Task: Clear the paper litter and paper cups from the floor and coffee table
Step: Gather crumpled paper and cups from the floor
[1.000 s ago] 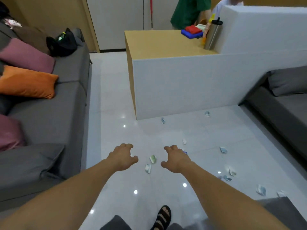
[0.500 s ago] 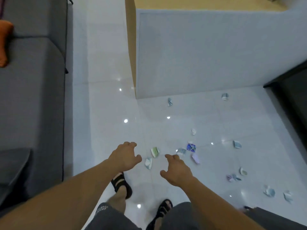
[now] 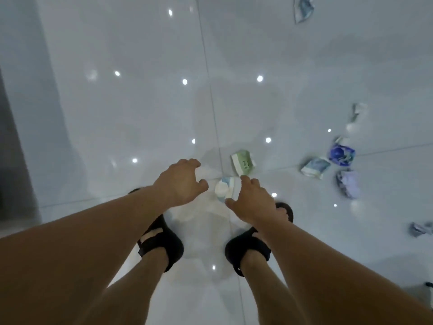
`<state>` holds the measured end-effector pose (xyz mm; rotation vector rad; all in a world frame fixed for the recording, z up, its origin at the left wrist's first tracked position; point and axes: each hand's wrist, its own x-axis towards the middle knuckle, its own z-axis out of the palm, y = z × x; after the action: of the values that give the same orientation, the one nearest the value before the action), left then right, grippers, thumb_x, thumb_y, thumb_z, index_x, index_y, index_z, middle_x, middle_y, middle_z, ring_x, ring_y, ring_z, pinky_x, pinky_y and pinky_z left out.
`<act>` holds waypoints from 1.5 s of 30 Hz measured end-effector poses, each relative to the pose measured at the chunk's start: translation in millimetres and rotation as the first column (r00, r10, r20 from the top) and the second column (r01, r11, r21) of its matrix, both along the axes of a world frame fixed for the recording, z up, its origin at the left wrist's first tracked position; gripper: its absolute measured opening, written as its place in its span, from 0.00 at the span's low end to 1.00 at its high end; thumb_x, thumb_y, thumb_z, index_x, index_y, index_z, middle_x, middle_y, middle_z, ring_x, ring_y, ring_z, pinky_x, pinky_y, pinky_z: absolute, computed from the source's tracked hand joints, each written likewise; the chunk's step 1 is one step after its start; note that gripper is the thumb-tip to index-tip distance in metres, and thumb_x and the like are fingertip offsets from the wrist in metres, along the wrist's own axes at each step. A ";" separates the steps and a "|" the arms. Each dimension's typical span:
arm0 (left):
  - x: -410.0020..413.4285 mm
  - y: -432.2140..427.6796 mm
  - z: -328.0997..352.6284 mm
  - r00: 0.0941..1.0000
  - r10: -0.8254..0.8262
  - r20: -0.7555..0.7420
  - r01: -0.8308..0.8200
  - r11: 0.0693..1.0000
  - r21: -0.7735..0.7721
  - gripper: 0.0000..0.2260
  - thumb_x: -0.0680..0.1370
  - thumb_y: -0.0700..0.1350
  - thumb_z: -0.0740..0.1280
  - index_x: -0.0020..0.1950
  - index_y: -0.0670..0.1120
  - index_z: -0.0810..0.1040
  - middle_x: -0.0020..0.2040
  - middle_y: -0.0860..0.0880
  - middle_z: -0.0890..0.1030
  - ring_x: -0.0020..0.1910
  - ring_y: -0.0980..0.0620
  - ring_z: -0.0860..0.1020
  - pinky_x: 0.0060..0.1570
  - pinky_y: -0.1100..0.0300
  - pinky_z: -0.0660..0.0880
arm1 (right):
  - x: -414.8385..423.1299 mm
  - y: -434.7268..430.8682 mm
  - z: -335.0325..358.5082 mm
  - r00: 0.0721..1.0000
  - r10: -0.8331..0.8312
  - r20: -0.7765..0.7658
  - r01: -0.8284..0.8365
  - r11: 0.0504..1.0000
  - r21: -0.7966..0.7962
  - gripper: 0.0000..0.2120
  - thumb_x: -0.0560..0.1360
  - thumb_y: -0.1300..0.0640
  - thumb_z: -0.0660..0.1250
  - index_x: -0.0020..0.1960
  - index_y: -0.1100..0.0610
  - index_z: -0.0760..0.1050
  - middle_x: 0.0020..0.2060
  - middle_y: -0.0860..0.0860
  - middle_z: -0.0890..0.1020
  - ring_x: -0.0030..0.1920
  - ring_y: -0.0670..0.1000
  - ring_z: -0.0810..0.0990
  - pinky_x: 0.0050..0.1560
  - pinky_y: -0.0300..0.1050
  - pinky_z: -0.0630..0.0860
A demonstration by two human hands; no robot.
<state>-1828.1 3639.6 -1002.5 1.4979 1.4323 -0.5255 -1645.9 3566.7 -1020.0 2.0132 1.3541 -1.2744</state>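
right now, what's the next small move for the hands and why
Probably lower the right hand slightly and pinch the white-and-blue paper scrap: it lies on the floor by those fingers, between them and the left hand; both hands look empty.

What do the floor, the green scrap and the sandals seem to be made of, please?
Floor: glazed tile, likely ceramic or porcelain; glossy, mirrors point lights, grout lines. Green scrap: printed paper, creased and folded. Sandals: black straps, matte, perhaps fabric or synthetic; too blurred to tell.

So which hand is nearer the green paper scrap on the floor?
Right. The right hand has its fingertips just below the green paper scrap in the view; the left hand is off to its left, farther away.
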 end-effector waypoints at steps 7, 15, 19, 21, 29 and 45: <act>-1.1 -28.5 -108.3 0.999 0.046 0.009 -0.045 0.999 -0.019 0.28 0.76 0.56 0.64 0.73 0.48 0.65 0.69 0.47 0.70 0.65 0.48 0.71 0.61 0.57 0.67 | -34.7 -37.8 -111.0 0.974 -0.208 0.095 0.201 0.976 0.079 0.33 0.72 0.38 0.68 0.65 0.58 0.61 0.57 0.54 0.70 0.53 0.59 0.76 0.45 0.48 0.70; 5.0 -23.4 -101.0 0.973 0.189 0.130 -0.173 0.977 -0.124 0.27 0.75 0.58 0.66 0.72 0.50 0.65 0.66 0.51 0.72 0.61 0.51 0.74 0.59 0.58 0.71 | -49.8 -37.0 -100.3 0.939 -0.310 -0.149 0.342 0.891 0.300 0.31 0.66 0.49 0.74 0.63 0.58 0.65 0.54 0.49 0.67 0.47 0.53 0.75 0.41 0.45 0.73; 19.6 -10.5 -70.1 0.938 0.258 0.232 -0.221 0.960 -0.172 0.12 0.76 0.49 0.67 0.58 0.50 0.73 0.49 0.53 0.78 0.44 0.56 0.76 0.37 0.73 0.69 | -37.4 -23.5 -56.6 0.954 -0.146 -0.260 0.253 0.859 0.446 0.32 0.66 0.44 0.74 0.64 0.54 0.67 0.55 0.46 0.70 0.48 0.48 0.75 0.40 0.42 0.73; 26.3 -2.6 -60.7 0.935 0.253 0.248 -0.225 0.965 -0.134 0.05 0.77 0.47 0.66 0.51 0.49 0.73 0.42 0.54 0.76 0.41 0.55 0.75 0.34 0.70 0.68 | -23.4 -13.7 -46.0 0.963 -0.087 -0.254 0.200 0.862 0.465 0.36 0.66 0.41 0.74 0.68 0.54 0.66 0.60 0.48 0.71 0.56 0.49 0.73 0.48 0.43 0.75; 4.0 23.9 -92.5 0.973 0.186 0.134 -0.196 0.978 0.066 0.11 0.78 0.47 0.64 0.57 0.45 0.74 0.50 0.47 0.80 0.47 0.48 0.77 0.45 0.56 0.73 | 32.4 24.9 -100.9 0.984 0.004 0.179 -0.056 0.957 0.285 0.48 0.69 0.33 0.69 0.76 0.42 0.42 0.73 0.50 0.51 0.67 0.56 0.61 0.53 0.52 0.75; 43.0 58.2 115.4 0.991 -0.126 0.046 0.115 0.975 0.192 0.12 0.78 0.45 0.60 0.61 0.48 0.73 0.62 0.51 0.78 0.57 0.49 0.77 0.47 0.62 0.68 | 59.6 63.2 119.2 0.998 -0.032 0.054 0.014 0.949 0.314 0.33 0.71 0.48 0.67 0.74 0.47 0.58 0.62 0.52 0.65 0.55 0.54 0.73 0.41 0.43 0.68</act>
<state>-1785.1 3697.8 -887.0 1.7463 1.3829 -0.4249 -1586.3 3629.9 -900.8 2.2613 1.5925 -1.0528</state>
